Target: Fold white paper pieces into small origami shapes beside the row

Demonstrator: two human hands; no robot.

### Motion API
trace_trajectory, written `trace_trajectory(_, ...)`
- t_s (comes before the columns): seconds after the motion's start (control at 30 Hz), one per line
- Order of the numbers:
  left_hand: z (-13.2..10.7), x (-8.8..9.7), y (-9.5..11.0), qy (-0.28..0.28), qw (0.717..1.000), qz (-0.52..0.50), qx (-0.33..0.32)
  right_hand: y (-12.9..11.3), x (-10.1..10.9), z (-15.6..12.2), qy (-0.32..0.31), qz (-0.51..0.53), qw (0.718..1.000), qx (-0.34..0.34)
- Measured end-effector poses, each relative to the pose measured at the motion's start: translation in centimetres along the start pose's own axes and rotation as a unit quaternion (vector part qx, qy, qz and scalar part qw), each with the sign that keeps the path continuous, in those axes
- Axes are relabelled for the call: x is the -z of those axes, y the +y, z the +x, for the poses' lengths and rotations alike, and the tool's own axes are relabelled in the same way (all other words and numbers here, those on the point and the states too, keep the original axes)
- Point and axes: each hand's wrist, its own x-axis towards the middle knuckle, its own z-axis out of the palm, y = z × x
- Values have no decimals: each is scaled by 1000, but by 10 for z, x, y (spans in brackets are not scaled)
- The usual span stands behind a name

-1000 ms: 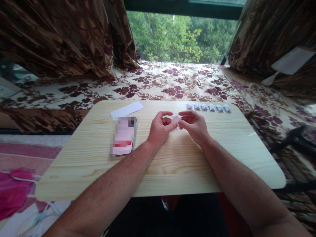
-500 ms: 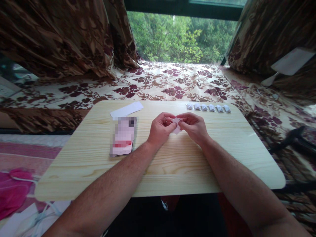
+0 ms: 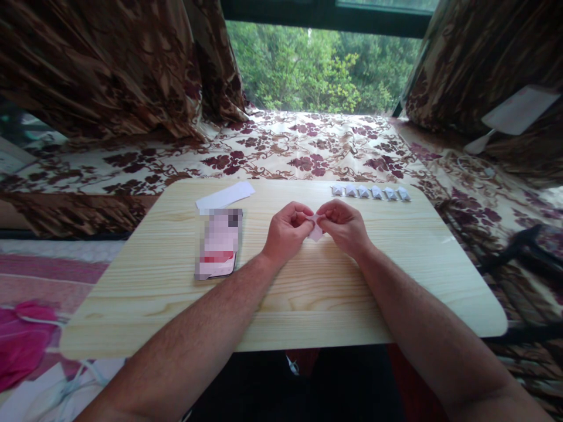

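A small piece of folded white paper (image 3: 315,232) is pinched between my two hands above the middle of the table. My left hand (image 3: 288,230) grips its left side, thumb and fingers closed. My right hand (image 3: 345,227) holds the right side in the same kind of pinch. Fingers hide much of the paper, so its folds cannot be made out. Beyond my right hand, several small folded white paper shapes (image 3: 363,191) stand in a row near the far edge. White paper strips (image 3: 226,194) lie at the far left.
A phone (image 3: 220,243), partly blurred out, lies on the wooden table (image 3: 299,319) left of my hands. Past the far edge is a ledge with floral cloth (image 3: 308,143) under a window. A white lamp-like object (image 3: 521,111) stands at right. Pink cloth (image 3: 26,346) lies lower left.
My right fingers have shifted slightly on the folded paper, and its visible part is a little changed in shape. Everything else stays where it was.
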Motion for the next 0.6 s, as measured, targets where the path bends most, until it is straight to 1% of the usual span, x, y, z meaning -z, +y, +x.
trace_trajectory(0.17, -1, -1, -1, 10, 1000, 20, -20, 0, 0, -1, 10, -36, 999, 4)
trace_trajectory(0.27, 0, -1, -2, 22, 1000, 19, -12, -2, -1, -2, 17, -59, 998, 12)
trace_trajectory(0.43, 2, 1, -2, 27, 1000, -3, 7, -2, -1, -1, 14, -34, 999, 8)
trace_trajectory(0.6, 2, 2, -3, 7, 1000, -5, 3, -1, 1, 0, 22, -15, 1000, 3)
